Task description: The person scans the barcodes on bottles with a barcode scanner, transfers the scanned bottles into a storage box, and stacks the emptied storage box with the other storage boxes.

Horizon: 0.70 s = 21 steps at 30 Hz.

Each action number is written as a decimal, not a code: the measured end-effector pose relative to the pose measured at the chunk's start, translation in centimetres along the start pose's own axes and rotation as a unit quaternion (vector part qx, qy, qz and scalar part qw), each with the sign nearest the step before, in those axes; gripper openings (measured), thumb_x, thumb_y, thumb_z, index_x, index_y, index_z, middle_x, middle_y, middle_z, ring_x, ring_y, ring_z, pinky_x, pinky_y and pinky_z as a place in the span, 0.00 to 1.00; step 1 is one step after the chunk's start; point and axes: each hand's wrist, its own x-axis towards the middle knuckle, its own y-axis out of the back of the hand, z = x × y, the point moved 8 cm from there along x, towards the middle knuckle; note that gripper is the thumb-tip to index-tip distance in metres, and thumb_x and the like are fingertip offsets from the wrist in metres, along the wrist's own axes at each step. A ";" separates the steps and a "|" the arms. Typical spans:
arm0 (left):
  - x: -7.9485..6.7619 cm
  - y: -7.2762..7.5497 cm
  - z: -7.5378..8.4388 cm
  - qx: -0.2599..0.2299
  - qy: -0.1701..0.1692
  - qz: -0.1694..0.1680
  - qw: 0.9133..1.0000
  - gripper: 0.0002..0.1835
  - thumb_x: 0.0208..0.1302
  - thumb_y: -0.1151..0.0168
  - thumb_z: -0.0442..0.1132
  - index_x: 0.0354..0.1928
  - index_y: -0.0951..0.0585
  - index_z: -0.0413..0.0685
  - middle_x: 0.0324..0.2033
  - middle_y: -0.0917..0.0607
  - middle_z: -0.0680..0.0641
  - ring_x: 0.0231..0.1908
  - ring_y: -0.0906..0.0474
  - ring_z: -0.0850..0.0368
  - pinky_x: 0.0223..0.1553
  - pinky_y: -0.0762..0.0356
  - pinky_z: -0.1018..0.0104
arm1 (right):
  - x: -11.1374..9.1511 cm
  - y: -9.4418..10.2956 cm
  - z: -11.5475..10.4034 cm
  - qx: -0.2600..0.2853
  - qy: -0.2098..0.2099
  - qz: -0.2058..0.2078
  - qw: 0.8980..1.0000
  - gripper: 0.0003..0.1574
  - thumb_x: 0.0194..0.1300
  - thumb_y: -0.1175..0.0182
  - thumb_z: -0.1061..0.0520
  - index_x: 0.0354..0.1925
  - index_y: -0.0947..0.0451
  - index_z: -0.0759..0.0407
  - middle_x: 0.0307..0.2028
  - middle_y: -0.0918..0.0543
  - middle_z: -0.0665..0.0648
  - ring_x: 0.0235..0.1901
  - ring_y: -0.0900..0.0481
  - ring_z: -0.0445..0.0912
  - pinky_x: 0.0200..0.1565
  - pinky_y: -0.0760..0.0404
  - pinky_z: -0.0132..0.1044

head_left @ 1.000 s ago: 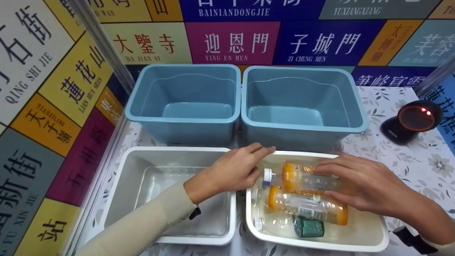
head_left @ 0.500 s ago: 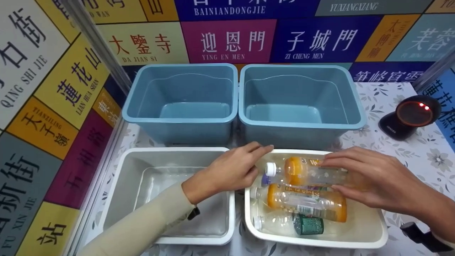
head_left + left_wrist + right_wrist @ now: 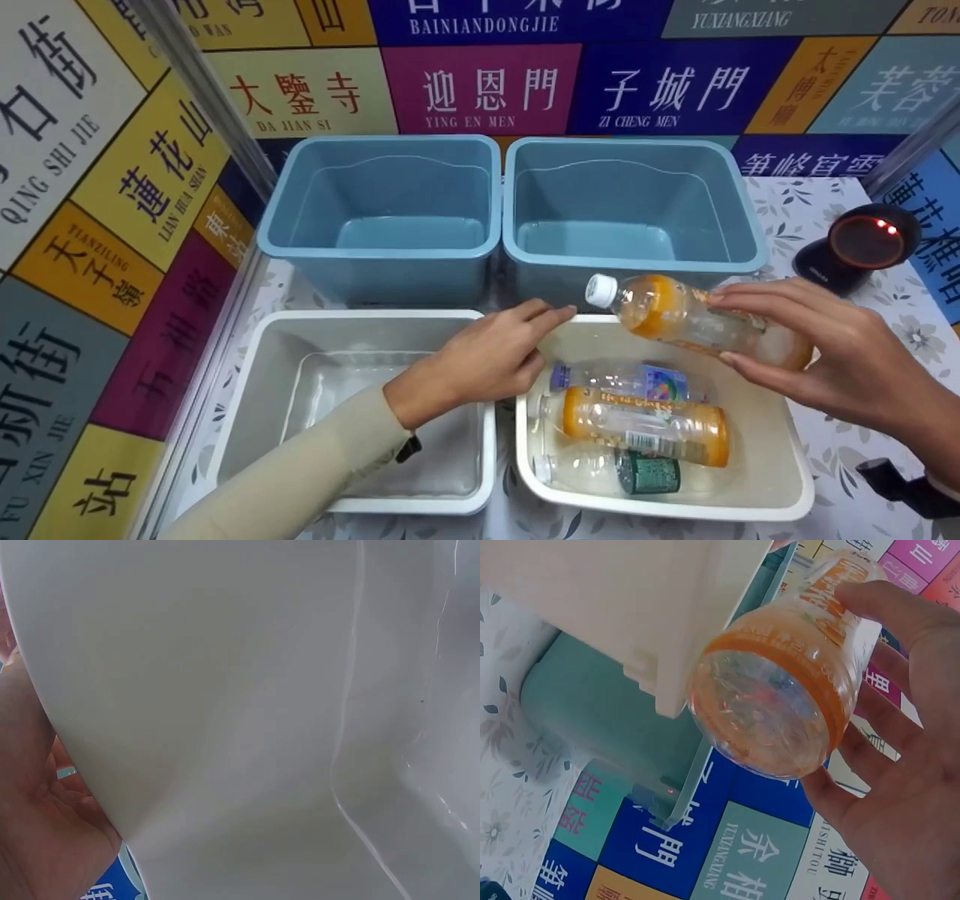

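Observation:
My right hand (image 3: 832, 337) holds a clear plastic bottle (image 3: 694, 315) by its lower part, thumb on one side and fingers on the other. The bottle has orange bands and a white cap that points left, and it is tilted above the right white bin (image 3: 796, 450). In the right wrist view the bottle's base (image 3: 761, 712) faces the camera. My left hand (image 3: 491, 352) rests over that bin's back left corner, fingers loosely bent and holding no bottle. Inside lie another orange-banded bottle (image 3: 637, 424), a bottle with a purple label (image 3: 666, 382) and one with a green label (image 3: 649, 472).
A second white bin (image 3: 375, 420) stands under my left forearm. Two blue bins, left (image 3: 379, 259) and right (image 3: 637, 266), stand behind the white ones. A black scanner (image 3: 859, 247) with red lights is at the right. Sign-printed panels (image 3: 480, 86) enclose the back and left.
The right hand has lifted the orange-banded bottle up and to the right out of the bin, uncovering the purple-labelled bottle. The left hand has stayed nearly in place.

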 end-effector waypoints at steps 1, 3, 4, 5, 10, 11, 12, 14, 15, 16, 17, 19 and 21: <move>0.0 0.0 0.0 0.000 0.000 0.000 1.000 0.36 0.68 0.44 0.30 0.80 0.28 0.46 0.63 0.16 0.42 0.46 0.13 0.53 0.44 0.11 0.60 | 0.0 0.1 0.1 -0.003 -0.006 0.001 1.000 0.54 0.39 0.11 0.61 0.67 0.15 0.42 0.64 0.13 0.50 0.67 0.27 0.28 0.61 0.37 0.10; 0.0 0.0 0.0 -0.002 0.002 -0.001 1.000 0.36 0.68 0.43 0.30 0.80 0.28 0.46 0.64 0.16 0.42 0.45 0.13 0.53 0.42 0.11 0.60 | -0.1 0.3 0.3 -0.013 -0.014 0.004 1.000 0.55 0.40 0.11 0.62 0.68 0.16 0.43 0.65 0.14 0.51 0.65 0.24 0.35 0.61 0.38 0.09; 0.0 0.0 0.0 -0.004 0.003 -0.002 1.000 0.36 0.68 0.43 0.30 0.80 0.28 0.47 0.64 0.16 0.42 0.44 0.13 0.53 0.41 0.11 0.59 | -0.1 0.4 0.4 -0.018 -0.019 0.003 1.000 0.55 0.41 0.11 0.62 0.69 0.16 0.43 0.65 0.14 0.51 0.64 0.23 0.39 0.62 0.40 0.09; -0.1 0.0 0.0 -0.005 0.004 -0.003 1.000 0.36 0.68 0.43 0.30 0.80 0.28 0.47 0.64 0.16 0.42 0.44 0.14 0.53 0.41 0.12 0.59 | -0.1 0.5 0.5 -0.022 -0.022 0.005 1.000 0.55 0.40 0.11 0.62 0.69 0.16 0.44 0.65 0.14 0.52 0.63 0.22 0.42 0.61 0.40 0.08; -0.1 0.1 -0.1 -0.004 0.007 -0.006 1.000 0.36 0.69 0.44 0.31 0.80 0.29 0.48 0.64 0.16 0.42 0.42 0.15 0.53 0.39 0.13 0.60 | -0.1 0.7 1.1 -0.032 -0.032 0.015 0.999 0.55 0.39 0.11 0.64 0.68 0.16 0.48 0.64 0.14 0.56 0.60 0.19 0.53 0.59 0.43 0.07; -0.1 0.0 -0.1 -0.003 0.008 -0.007 1.000 0.36 0.69 0.44 0.31 0.80 0.29 0.48 0.64 0.17 0.42 0.42 0.15 0.54 0.39 0.13 0.60 | -0.1 0.8 1.2 -0.033 -0.035 0.018 0.999 0.55 0.38 0.11 0.65 0.67 0.15 0.48 0.64 0.14 0.57 0.59 0.19 0.54 0.59 0.43 0.07; -0.1 0.0 -0.1 -0.002 0.008 -0.007 1.000 0.36 0.69 0.44 0.31 0.80 0.29 0.48 0.64 0.17 0.42 0.41 0.15 0.54 0.39 0.13 0.60 | -0.1 0.8 1.4 -0.034 -0.038 0.020 0.998 0.55 0.38 0.11 0.65 0.67 0.15 0.49 0.64 0.14 0.57 0.59 0.19 0.54 0.58 0.43 0.07; -0.1 0.0 -0.1 -0.002 0.009 -0.008 1.000 0.36 0.70 0.44 0.31 0.81 0.29 0.49 0.64 0.17 0.42 0.41 0.16 0.54 0.38 0.13 0.60 | -0.1 0.8 1.9 -0.037 -0.044 0.024 0.998 0.55 0.38 0.11 0.66 0.68 0.15 0.49 0.64 0.14 0.58 0.59 0.19 0.55 0.58 0.44 0.07; -0.1 0.0 -0.1 -0.002 0.009 -0.009 1.000 0.36 0.70 0.44 0.31 0.81 0.29 0.49 0.64 0.17 0.42 0.41 0.16 0.54 0.38 0.13 0.60 | -0.1 0.8 2.2 -0.038 -0.048 0.026 0.998 0.55 0.38 0.11 0.66 0.68 0.15 0.50 0.64 0.14 0.59 0.59 0.19 0.56 0.57 0.44 0.06; -0.1 0.0 -0.1 -0.002 0.009 -0.008 1.000 0.36 0.70 0.44 0.31 0.81 0.29 0.49 0.64 0.17 0.42 0.41 0.16 0.54 0.38 0.13 0.60 | -0.2 0.8 2.5 -0.040 -0.054 0.028 0.997 0.54 0.39 0.11 0.66 0.68 0.16 0.50 0.65 0.14 0.60 0.59 0.19 0.57 0.56 0.44 0.06; -0.1 -0.1 -0.1 -0.001 0.010 -0.009 1.000 0.36 0.70 0.44 0.31 0.81 0.29 0.49 0.65 0.17 0.43 0.41 0.16 0.54 0.38 0.13 0.60 | -0.2 0.8 2.9 -0.041 -0.060 0.030 0.997 0.54 0.40 0.11 0.66 0.68 0.16 0.51 0.65 0.15 0.61 0.59 0.19 0.58 0.55 0.45 0.06; 0.0 -0.1 -0.1 -0.002 0.010 -0.009 1.000 0.36 0.70 0.44 0.31 0.81 0.29 0.49 0.65 0.17 0.43 0.41 0.16 0.54 0.38 0.13 0.60 | -0.4 0.8 3.6 -0.042 -0.077 0.033 0.996 0.52 0.43 0.12 0.66 0.68 0.16 0.52 0.65 0.15 0.63 0.59 0.19 0.61 0.53 0.46 0.05; 0.0 -0.1 -0.1 -0.001 0.010 -0.008 1.000 0.36 0.70 0.43 0.31 0.81 0.29 0.49 0.65 0.17 0.43 0.42 0.15 0.54 0.39 0.12 0.60 | -0.5 0.8 4.3 -0.043 -0.096 0.037 0.994 0.50 0.45 0.13 0.66 0.67 0.16 0.53 0.65 0.16 0.64 0.59 0.19 0.63 0.52 0.46 0.05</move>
